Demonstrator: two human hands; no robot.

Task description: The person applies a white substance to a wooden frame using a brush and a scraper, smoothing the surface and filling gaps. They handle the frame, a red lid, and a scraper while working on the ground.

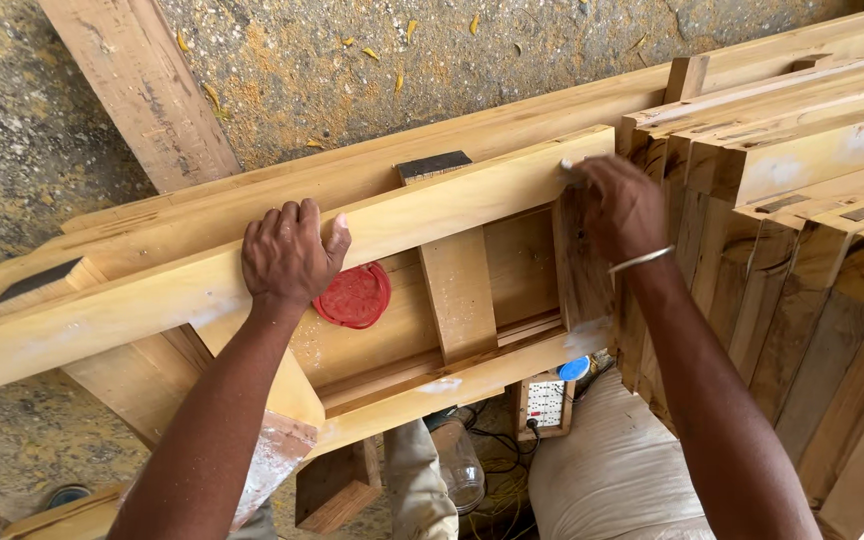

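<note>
A pale wooden frame of joined rails lies on edge across the view. My left hand grips its top rail from above, fingers curled over the far side. My right hand is closed at the frame's right end, where the top rail meets an upright piece; a small grey thing shows at its fingertips, too hidden to name. A metal bangle circles that wrist. A red round lid rests inside the frame, just right of my left wrist.
A stack of similar wooden pieces stands at the right. A long plank leans at the upper left over a sawdust-strewn floor. Below are a small electrical switch board, a clear jar and a white sack.
</note>
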